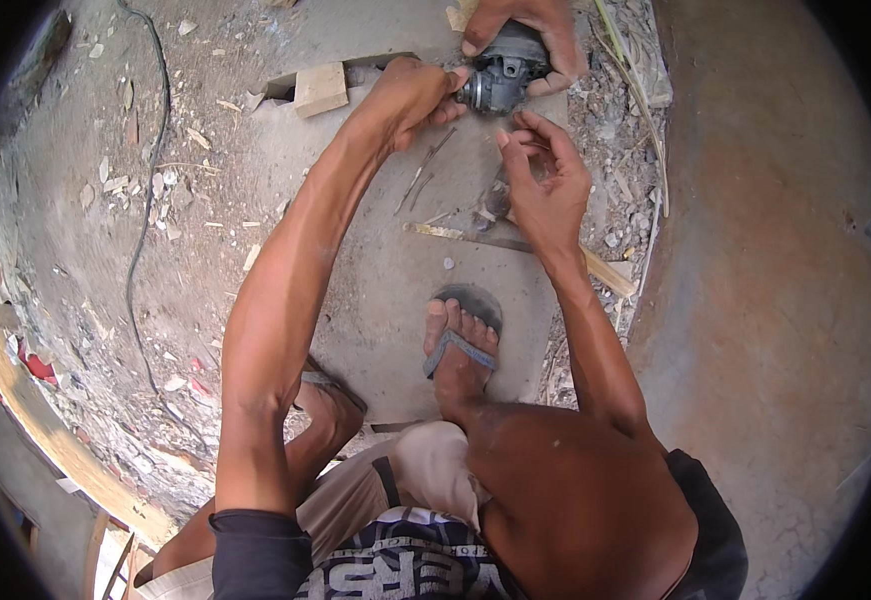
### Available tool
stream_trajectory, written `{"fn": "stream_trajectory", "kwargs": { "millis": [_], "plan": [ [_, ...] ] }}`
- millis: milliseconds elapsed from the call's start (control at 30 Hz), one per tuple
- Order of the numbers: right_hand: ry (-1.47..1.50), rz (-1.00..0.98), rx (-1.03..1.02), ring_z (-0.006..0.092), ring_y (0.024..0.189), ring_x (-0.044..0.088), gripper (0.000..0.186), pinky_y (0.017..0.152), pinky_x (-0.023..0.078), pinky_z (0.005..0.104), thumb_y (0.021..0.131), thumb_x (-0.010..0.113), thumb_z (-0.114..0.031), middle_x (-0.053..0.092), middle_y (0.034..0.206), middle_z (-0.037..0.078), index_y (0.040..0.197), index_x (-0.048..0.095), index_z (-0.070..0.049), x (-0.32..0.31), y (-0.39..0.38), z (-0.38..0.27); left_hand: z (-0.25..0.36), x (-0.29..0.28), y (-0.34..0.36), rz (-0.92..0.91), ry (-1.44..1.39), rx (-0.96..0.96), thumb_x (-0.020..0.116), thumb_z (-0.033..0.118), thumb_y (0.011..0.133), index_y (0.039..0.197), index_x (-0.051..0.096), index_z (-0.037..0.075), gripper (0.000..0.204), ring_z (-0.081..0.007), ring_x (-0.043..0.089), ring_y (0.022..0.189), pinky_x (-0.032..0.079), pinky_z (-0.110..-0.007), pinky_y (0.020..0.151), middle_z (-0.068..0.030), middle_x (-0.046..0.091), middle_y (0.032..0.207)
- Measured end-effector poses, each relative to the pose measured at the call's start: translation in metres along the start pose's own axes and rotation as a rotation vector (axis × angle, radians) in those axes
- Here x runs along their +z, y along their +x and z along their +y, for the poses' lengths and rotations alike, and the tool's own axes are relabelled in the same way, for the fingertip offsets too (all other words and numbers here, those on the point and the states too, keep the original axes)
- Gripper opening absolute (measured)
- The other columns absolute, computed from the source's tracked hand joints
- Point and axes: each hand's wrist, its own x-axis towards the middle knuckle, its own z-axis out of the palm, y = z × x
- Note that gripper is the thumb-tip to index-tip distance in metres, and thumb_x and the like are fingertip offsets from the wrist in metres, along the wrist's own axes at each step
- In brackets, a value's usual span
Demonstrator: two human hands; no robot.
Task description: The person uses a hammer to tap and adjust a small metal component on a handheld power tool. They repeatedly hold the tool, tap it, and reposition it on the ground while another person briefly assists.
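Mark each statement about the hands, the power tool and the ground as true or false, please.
1. The left hand grips the front of the dark power tool. True.
2. The right hand also grips the tool. False: it hovers just below, fingers curled and apart from it.
3. Another person's hand holds the tool from above. True.
4. A wooden block lies on the concrete slab. True.
5. Both feet are bare. False: the right foot wears a sandal.
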Motion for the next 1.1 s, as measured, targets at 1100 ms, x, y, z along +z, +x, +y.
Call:
{"fn": "stream_trajectory", "kwargs": {
  "millis": [1100],
  "plan": [
    [-0.56,-0.375,-0.159,0.0417,0.103,0.06,0.031,0.092,0.049,0.0474,0.086,0.076,-0.01,0.066,0.11,0.023,0.111,0.069,0.007,-0.071,-0.049,0.001,-0.011,-0.012,-0.045,0.327,0.459,0.363,0.071,0.03,0.1,0.1,0.073,-0.001,0.031,-0.0111,0.061,0.071,0.049,-0.027,0.067,-0.0065,0.073,0.083]
  ]
}}
